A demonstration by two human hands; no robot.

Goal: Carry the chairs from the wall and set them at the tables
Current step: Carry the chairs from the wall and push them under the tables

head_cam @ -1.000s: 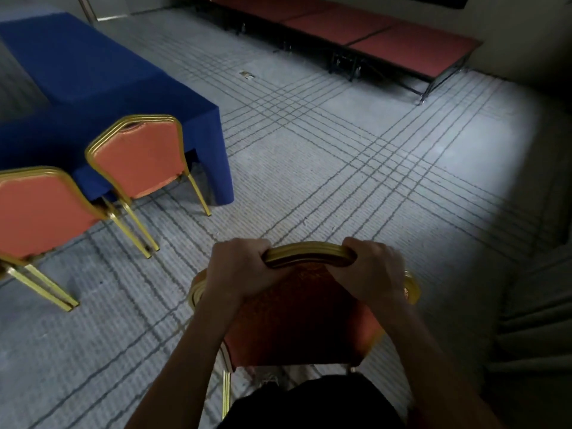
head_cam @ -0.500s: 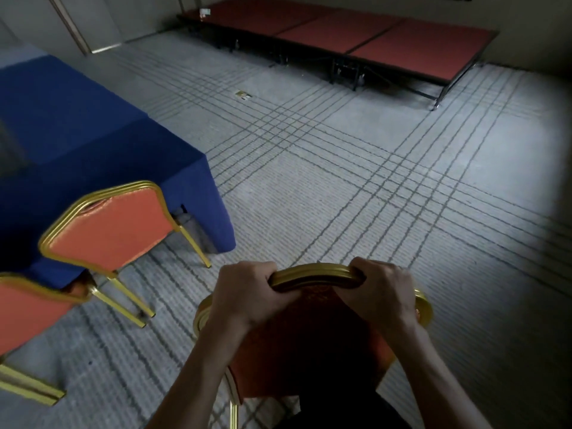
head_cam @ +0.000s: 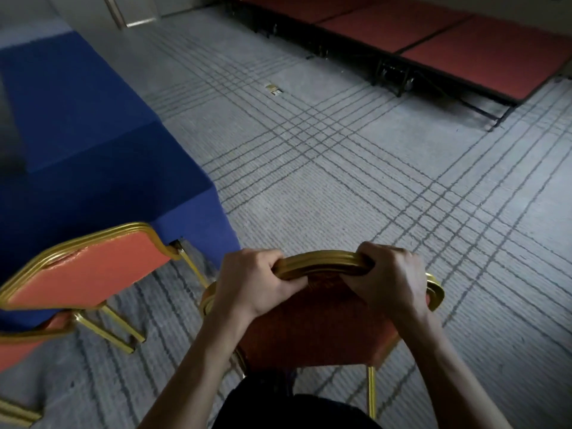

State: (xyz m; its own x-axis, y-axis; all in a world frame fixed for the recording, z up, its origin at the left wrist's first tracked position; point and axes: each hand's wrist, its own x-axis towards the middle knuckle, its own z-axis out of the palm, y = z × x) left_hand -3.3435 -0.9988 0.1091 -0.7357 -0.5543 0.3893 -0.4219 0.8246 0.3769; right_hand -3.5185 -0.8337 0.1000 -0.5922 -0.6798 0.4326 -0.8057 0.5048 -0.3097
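Note:
I hold a chair (head_cam: 312, 329) with an orange-red padded back and a gold metal frame right in front of me. My left hand (head_cam: 253, 283) grips the left part of its curved top rail, and my right hand (head_cam: 387, 280) grips the right part. Its seat and most of its legs are hidden below the backrest. The table with a blue cloth (head_cam: 77, 156) stands at the left, its near corner just ahead of my left hand.
A second orange chair (head_cam: 89, 267) with gold frame stands at the table's near side, left of mine. Part of a third chair (head_cam: 18, 345) shows at the lower left edge. Low red stage platforms (head_cam: 448, 41) line the far wall. Grey lined carpet (head_cam: 371, 181) spreads ahead and right.
I have moved forward with the chair. The blue table and the chairs beside it have come closer and slid toward the lower left. Both hands keep their grip on the top rail.

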